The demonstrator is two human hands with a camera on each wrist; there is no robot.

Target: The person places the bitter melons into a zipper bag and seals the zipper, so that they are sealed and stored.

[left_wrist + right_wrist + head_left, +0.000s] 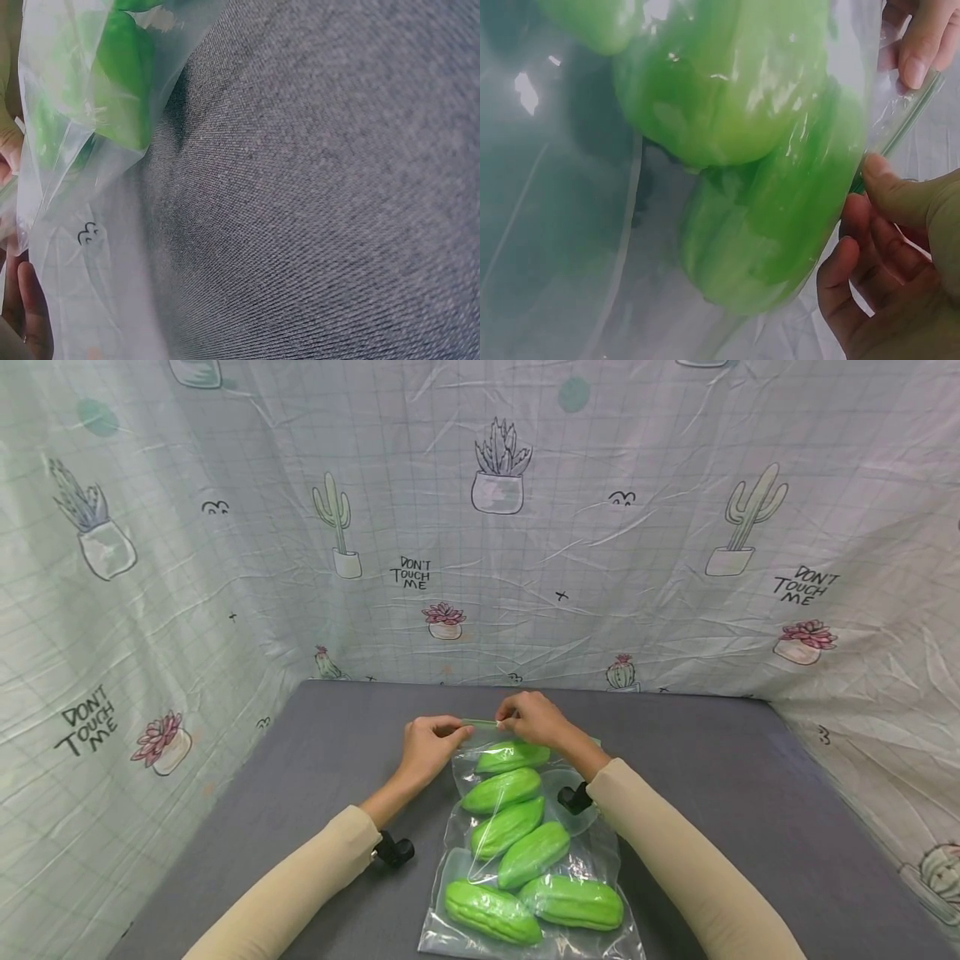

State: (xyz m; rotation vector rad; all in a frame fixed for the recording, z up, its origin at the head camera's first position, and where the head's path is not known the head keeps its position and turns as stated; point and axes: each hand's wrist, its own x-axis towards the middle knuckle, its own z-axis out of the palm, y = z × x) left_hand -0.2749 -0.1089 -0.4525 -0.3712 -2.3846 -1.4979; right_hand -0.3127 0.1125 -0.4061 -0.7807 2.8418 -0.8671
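Note:
A clear zip bag [555, 856] with a green closure strip [480, 722] lies on the table, its mouth at the far end. Inside are several light-green, ridged, elongated vegetables [502, 789]. My left hand [431, 747] pinches the left end of the strip between thumb and fingers. A short way to the right, my right hand [534, 720] pinches the same strip. In the right wrist view, the right thumb presses on the bag's edge while the other fingers of that hand [896, 255] curl behind it. Only parts of the fingers [34, 307] show in the left wrist view.
Dark grey cloth covers the table [337, 793]. Behind and on both sides hangs a pale curtain [555, 552] printed with cacti and lettering. Black wrist cameras [393, 850] sit at both cuffs, the right one over the bag.

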